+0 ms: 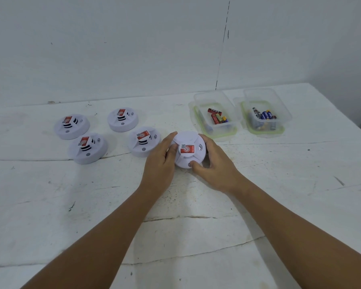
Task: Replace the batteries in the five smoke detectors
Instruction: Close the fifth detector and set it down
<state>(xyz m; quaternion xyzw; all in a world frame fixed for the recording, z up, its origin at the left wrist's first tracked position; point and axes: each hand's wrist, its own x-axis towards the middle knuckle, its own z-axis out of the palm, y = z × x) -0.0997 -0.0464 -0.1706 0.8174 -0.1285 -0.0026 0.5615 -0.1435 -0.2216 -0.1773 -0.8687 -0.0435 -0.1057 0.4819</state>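
I saw five white smoke detectors (188, 151), each bearing a red label, on a white tabletop (196, 205) streaked with dark cracks. The left clear tub (215, 113) had a green-edged lid and red batteries (214, 111); the right tub (266, 113) held blue ones (265, 115).

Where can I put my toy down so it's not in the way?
The table lies bare along the near edge, beside both arms, and right of the right hand, below the tubs. It is crowded on the far left, among the four detectors, and around the held detector.
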